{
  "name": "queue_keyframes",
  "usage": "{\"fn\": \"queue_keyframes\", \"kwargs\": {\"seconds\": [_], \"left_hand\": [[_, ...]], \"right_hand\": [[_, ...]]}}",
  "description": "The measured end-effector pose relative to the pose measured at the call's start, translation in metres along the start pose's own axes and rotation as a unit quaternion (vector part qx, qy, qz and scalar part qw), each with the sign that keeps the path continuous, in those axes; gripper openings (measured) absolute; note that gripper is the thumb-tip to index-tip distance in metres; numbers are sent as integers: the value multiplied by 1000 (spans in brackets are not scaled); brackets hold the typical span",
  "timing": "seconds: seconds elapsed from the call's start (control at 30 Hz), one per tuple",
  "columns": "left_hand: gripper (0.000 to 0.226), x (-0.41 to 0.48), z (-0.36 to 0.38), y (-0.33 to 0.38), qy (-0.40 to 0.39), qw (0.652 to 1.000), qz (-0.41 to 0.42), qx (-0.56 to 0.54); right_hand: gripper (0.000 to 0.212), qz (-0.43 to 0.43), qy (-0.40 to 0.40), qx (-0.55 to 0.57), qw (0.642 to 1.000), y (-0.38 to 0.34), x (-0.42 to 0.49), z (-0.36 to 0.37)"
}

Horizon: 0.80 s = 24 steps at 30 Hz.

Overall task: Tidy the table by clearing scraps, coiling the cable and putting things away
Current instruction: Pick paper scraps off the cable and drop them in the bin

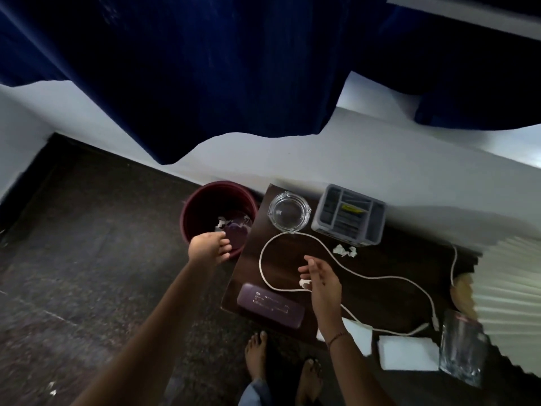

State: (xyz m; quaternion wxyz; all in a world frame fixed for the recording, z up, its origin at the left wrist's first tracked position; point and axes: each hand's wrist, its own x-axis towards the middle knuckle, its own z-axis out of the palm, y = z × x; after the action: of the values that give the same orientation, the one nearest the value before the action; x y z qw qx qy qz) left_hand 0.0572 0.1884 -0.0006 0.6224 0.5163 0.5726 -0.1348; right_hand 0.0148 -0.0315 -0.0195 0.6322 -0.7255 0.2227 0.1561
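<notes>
A white cable (pixel 345 268) snakes loosely across the dark wooden table (pixel 395 259). Crumpled white paper scraps (pixel 345 251) lie beside the grey organiser. My left hand (pixel 209 247) hangs over the rim of the maroon bin (pixel 193 212) with fingers loosely apart and nothing in them; white scraps (pixel 221 222) lie inside the bin. My right hand (pixel 320 278) hovers over the table's near left part, fingers pinched on a small white paper scrap (pixel 304 283).
A glass ashtray (pixel 289 211) and a grey compartment organiser (pixel 348 219) stand at the table's far edge. A maroon case (pixel 269 304) lies at the near left. White napkins (pixel 407 351) and a clear plastic bag (pixel 462 350) sit at the near right. Blue curtain hangs behind. My bare feet are below.
</notes>
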Motion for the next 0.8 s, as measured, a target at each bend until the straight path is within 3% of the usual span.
{"fn": "queue_keyframes", "kwargs": {"seconds": [0.17,0.33,0.6,0.8], "left_hand": [[11,-23,34,-52,-47,977,110,177],[19,-47,73,-91,-45,866,239,437],[27,-48,110,-117,-48,768,340,541],[16,-38,118,-115,-37,752,349,558]], "right_hand": [[13,32,66,13,997,11,1,-28],[14,51,98,1,994,20,0,-52],[11,60,85,-36,994,27,6,-74],[15,64,30,-95,993,29,16,-67]]}}
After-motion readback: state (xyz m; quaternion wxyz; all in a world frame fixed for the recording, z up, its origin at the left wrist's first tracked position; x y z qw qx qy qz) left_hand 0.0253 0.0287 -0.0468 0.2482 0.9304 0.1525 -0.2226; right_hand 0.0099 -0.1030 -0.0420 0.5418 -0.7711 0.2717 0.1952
